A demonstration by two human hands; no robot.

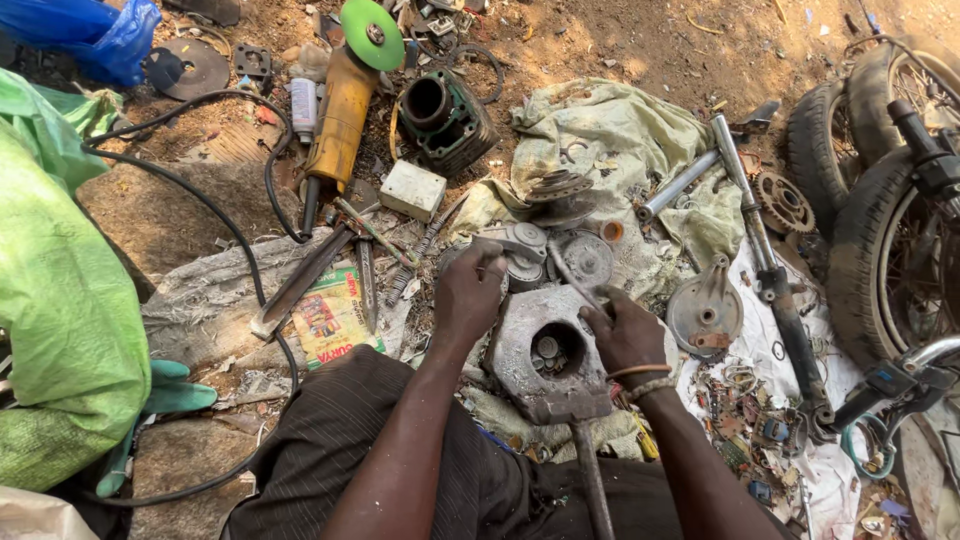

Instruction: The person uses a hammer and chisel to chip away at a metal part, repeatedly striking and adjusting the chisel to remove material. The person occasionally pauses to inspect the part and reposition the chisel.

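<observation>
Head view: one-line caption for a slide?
Both hands, left hand and right hand, rest on a grey engine casing amid scattered parts, beside an angle grinder.

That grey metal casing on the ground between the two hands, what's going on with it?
A person crouches over a grey metal engine casing lying on dirt among scattered parts. The left hand rests on a smaller grey part just above the casing. The right hand presses on the casing's right edge and holds a thin rod. A hammer lies against the casing's near edge. An orange angle grinder with a green disc sits untouched farther away.
</observation>
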